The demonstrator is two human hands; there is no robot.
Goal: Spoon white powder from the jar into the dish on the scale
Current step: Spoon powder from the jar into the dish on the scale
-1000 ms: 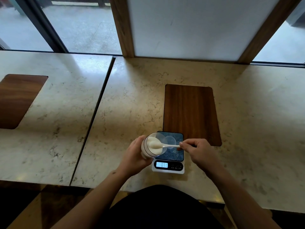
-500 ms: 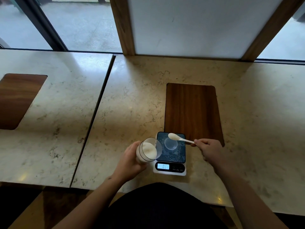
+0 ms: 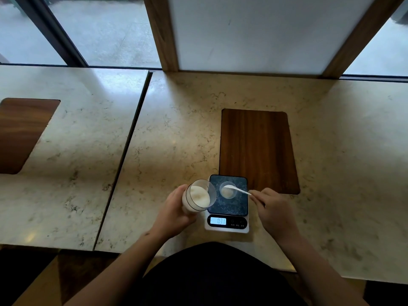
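A clear jar [image 3: 198, 195] of white powder is tilted toward the scale, gripped by my left hand [image 3: 174, 212] just left of the scale. The small kitchen scale [image 3: 228, 203] has a dark platform and a lit display. On its platform stands a small clear round dish [image 3: 227, 192] with some white powder in it. My right hand [image 3: 273, 209] pinches the handle of a white spoon [image 3: 237, 189], whose bowl is turned over the dish.
The scale sits near the front edge of a marble counter [image 3: 176, 140]. A dark wooden inlay [image 3: 258, 151] lies just behind the scale, another [image 3: 19, 133] at far left. A seam [image 3: 128, 146] splits the counter. Window frames stand behind.
The spoon left the jar, travelled right over the scale, and its bowl has dropped and turned over the dish. White powder now lies in the dish. The jar has stayed tilted in my left hand.
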